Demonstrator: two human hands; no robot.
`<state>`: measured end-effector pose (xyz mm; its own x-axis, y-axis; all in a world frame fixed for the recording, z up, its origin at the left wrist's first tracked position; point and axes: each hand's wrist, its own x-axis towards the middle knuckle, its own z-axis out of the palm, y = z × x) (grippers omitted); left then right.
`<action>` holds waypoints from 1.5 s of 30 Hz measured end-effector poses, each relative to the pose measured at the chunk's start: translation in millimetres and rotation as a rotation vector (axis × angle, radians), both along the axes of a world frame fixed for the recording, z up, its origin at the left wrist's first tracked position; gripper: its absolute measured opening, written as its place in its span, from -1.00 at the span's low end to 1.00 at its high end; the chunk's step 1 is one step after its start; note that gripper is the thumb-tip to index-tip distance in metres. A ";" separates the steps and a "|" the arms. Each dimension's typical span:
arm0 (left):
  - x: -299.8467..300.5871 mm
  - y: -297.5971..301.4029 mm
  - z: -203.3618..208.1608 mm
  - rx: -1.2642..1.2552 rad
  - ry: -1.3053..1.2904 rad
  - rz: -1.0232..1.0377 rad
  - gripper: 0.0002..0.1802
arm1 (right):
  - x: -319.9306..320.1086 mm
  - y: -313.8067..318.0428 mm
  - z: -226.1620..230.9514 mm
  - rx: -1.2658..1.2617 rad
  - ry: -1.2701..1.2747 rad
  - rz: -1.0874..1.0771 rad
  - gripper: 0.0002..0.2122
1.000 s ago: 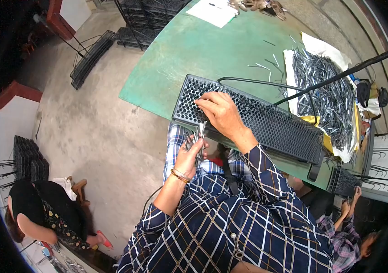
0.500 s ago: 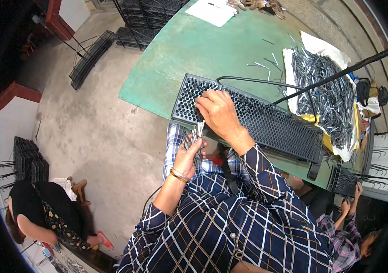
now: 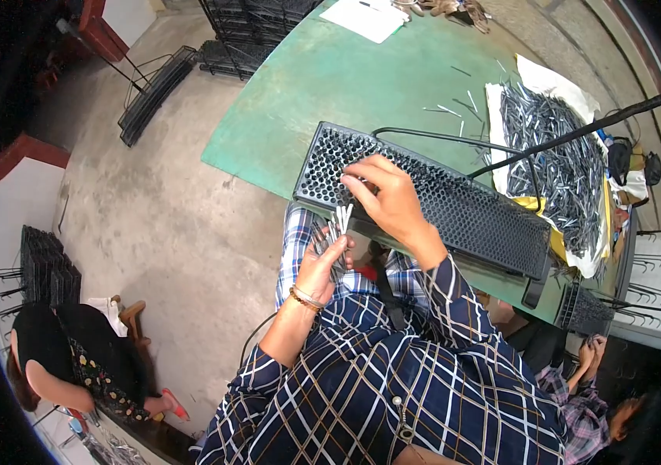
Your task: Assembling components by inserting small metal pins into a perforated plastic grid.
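Note:
A long black rack, its top full of small round holes, lies tilted across the edge of the green table in front of me. My left hand, below the rack's left part, is closed round a bundle of thin grey metal rods whose ends stick up. Over the rack's left half, my right hand has its thumb and forefinger tips close together just above the holes. Whatever lies between those fingertips is too small or hidden to make out.
A heap of similar rods lies on white sacking at the right of the green table. A black bar slants above it. Black racks stand at the left. One person sits at lower left, another at lower right.
My right hand has shifted slightly right and towards me over the rack, turning so that the thumb shows more. The left hand keeps its bundle in place.

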<state>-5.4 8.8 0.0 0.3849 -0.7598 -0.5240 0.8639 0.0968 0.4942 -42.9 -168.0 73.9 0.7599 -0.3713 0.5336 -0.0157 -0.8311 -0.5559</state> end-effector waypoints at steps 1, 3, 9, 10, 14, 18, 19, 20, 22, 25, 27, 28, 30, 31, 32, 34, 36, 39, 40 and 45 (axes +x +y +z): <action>1.4 7.9 -4.5 -0.011 0.008 0.042 -0.60 | -1.7 8.6 -0.6 0.246 0.160 0.031 -0.83; -0.2 0.1 6.0 -0.013 -0.015 0.026 -0.63 | -19.5 12.8 5.7 0.562 0.336 -0.012 -0.79; -6.6 -9.7 11.4 -0.019 -0.103 -0.032 -0.73 | -38.6 12.4 -10.6 0.976 0.255 -0.011 -0.84; -7.1 -9.4 9.8 -0.022 -0.077 -0.022 -0.73 | -38.9 11.8 -11.6 0.983 0.216 -0.054 -0.84; -5.5 -9.4 2.8 0.005 -0.028 -0.020 -0.76 | -25.5 9.4 -1.4 0.919 0.035 -0.163 -0.85; -5.6 -11.1 1.6 0.091 -0.098 -0.065 -0.75 | -7.2 7.9 1.5 0.456 -0.103 -0.135 -0.86; -5.6 -10.2 1.1 0.089 -0.115 -0.068 -0.71 | -2.4 6.8 -4.7 0.385 -0.113 -0.120 -0.87; -5.6 -9.4 0.4 0.086 -0.130 -0.072 -0.68 | 1.9 6.7 -9.7 0.313 -0.121 -0.105 -0.87; -5.2 -6.8 -1.3 0.082 -0.101 -0.065 -0.60 | 2.0 7.2 -17.3 0.257 -0.100 -0.084 -0.87; -5.0 -3.5 -2.6 0.075 -0.092 -0.058 -0.57 | 0.4 7.5 -21.5 0.082 -0.051 -0.043 -0.87; -2.6 -2.5 0.5 0.049 -0.060 -0.067 -0.56 | 2.6 10.1 -23.3 -0.057 -0.018 -0.044 -0.86; -2.6 -2.1 2.2 0.049 -0.059 -0.065 -0.56 | 1.9 10.4 -23.4 -0.057 -0.017 -0.042 -0.86; -2.6 -1.0 6.3 0.051 -0.060 -0.064 -0.58 | 0.2 11.0 -19.7 -0.150 0.009 -0.079 -0.86; -2.2 -0.2 5.9 0.050 -0.059 -0.063 -0.58 | 0.1 11.9 -17.7 -0.162 0.014 -0.091 -0.86; -1.6 0.7 5.3 0.027 -0.061 -0.063 -0.59 | -0.4 12.9 -18.0 -0.163 0.015 -0.089 -0.86; -1.5 1.1 6.7 0.003 -0.066 -0.059 -0.61 | -1.6 13.8 -20.2 -0.176 0.066 -0.125 -0.86; -2.5 2.3 8.9 0.013 -0.082 -0.057 -0.63 | -0.8 15.5 -20.3 -0.180 0.076 -0.119 -0.85; -3.1 4.6 6.7 -0.002 -0.079 -0.051 -0.62 | -4.1 17.5 -15.0 -0.008 -0.007 -0.160 -0.83; -3.2 5.5 6.7 0.001 -0.080 -0.048 -0.62 | -8.6 17.5 -12.8 -0.005 -0.008 -0.156 -0.83; -6.2 0.4 17.2 -0.001 -0.096 -0.043 -0.55 | -30.8 24.6 -12.1 0.876 0.272 0.051 -0.78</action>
